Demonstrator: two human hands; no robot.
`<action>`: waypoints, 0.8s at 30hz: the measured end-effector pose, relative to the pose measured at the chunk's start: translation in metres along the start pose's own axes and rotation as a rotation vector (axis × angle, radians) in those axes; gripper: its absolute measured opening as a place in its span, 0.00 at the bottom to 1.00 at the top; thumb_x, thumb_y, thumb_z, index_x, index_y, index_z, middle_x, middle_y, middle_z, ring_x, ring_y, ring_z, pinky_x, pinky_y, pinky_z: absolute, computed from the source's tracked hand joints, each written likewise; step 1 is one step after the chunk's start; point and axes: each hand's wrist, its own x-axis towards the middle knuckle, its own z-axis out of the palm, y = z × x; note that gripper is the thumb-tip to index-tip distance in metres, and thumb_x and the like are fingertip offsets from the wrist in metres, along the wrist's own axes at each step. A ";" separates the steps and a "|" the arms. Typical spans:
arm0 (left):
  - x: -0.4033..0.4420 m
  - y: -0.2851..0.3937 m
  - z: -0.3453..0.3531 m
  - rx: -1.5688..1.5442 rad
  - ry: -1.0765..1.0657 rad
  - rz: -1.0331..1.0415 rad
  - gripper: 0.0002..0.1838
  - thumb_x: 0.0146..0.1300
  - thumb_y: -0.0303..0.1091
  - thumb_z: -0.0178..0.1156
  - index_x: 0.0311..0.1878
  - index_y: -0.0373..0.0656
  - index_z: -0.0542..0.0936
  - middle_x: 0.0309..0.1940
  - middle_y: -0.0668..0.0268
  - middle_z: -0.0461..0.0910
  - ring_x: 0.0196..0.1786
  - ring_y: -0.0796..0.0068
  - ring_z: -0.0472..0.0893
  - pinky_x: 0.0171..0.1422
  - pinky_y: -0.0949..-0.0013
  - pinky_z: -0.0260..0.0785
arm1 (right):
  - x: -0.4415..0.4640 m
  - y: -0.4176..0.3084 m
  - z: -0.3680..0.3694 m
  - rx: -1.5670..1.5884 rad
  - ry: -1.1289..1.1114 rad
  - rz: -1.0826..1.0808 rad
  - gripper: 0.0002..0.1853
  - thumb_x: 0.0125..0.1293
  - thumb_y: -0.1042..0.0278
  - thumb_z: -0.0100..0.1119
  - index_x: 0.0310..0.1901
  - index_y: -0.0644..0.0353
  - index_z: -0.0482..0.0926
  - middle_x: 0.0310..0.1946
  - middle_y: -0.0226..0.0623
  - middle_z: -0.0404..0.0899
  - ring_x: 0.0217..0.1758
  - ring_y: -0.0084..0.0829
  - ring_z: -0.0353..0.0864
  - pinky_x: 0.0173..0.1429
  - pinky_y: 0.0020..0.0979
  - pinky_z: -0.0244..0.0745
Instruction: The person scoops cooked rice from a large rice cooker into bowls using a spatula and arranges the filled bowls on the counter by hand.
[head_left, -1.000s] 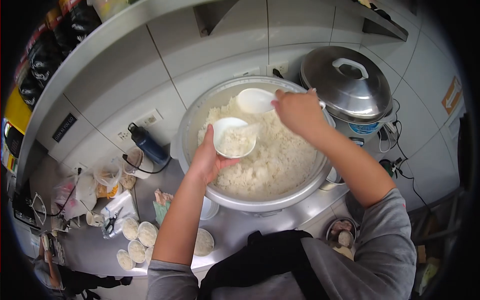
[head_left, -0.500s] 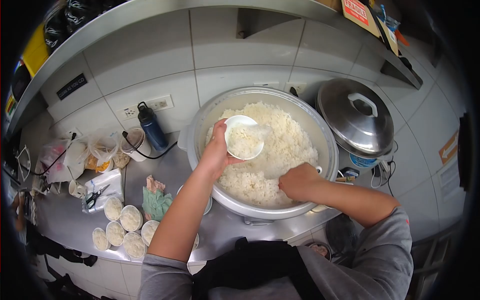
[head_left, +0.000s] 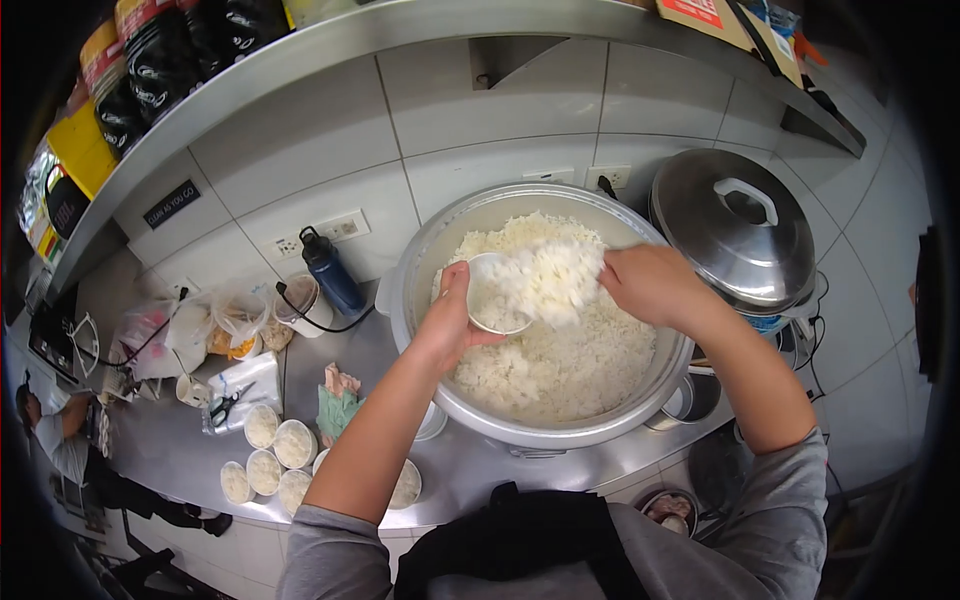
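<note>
My left hand (head_left: 452, 325) grips a white round tub (head_left: 486, 316), tilted over the large rice pot (head_left: 407, 290), with some rice inside it. My right hand (head_left: 645, 285) is closed at the right of a big clump of rice (head_left: 553, 280), blurred by motion at the tub's mouth. The clump appears to ride on a rice paddle whose blade is hidden beneath it, and my fingers cover the handle. Below both hands, cooked rice (head_left: 570, 370) fills much of the pot.
Several rice-filled tubs (head_left: 294, 443) stand at the counter's front left, near scissors (head_left: 230, 402) and a green cloth (head_left: 337, 410). A blue bottle (head_left: 332, 270) stands by the wall. Right of the pot is a lidded cooker (head_left: 735, 215). Another person (head_left: 65, 430) is at far left.
My right hand has risen from the rice at the pot's front right, bringing a clump up to the tub. My left hand still holds the tub, now tilted toward the clump. The view has shifted slightly.
</note>
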 end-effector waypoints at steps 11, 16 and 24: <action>-0.004 0.003 -0.006 -0.220 -0.080 -0.060 0.38 0.73 0.64 0.24 0.72 0.43 0.57 0.65 0.53 0.67 0.63 0.56 0.75 0.61 0.56 0.77 | 0.000 -0.037 0.083 -0.179 0.354 -0.189 0.32 0.62 0.75 0.48 0.70 0.62 0.60 0.48 0.42 0.74 0.48 0.38 0.76 0.50 0.47 0.68; -0.003 0.004 -0.004 -0.213 -0.083 0.037 0.35 0.74 0.61 0.25 0.74 0.47 0.51 0.67 0.55 0.65 0.64 0.57 0.73 0.61 0.53 0.75 | 0.001 -0.010 0.023 0.114 0.327 -0.083 0.30 0.61 0.80 0.46 0.67 0.53 0.66 0.48 0.42 0.75 0.52 0.41 0.76 0.53 0.50 0.67; 0.002 -0.006 -0.009 -0.188 -0.121 0.105 0.30 0.75 0.61 0.27 0.73 0.58 0.47 0.68 0.58 0.61 0.61 0.60 0.75 0.56 0.55 0.77 | 0.010 -0.025 0.051 -0.292 0.500 -0.263 0.31 0.57 0.81 0.50 0.65 0.48 0.70 0.44 0.32 0.76 0.47 0.33 0.76 0.49 0.42 0.61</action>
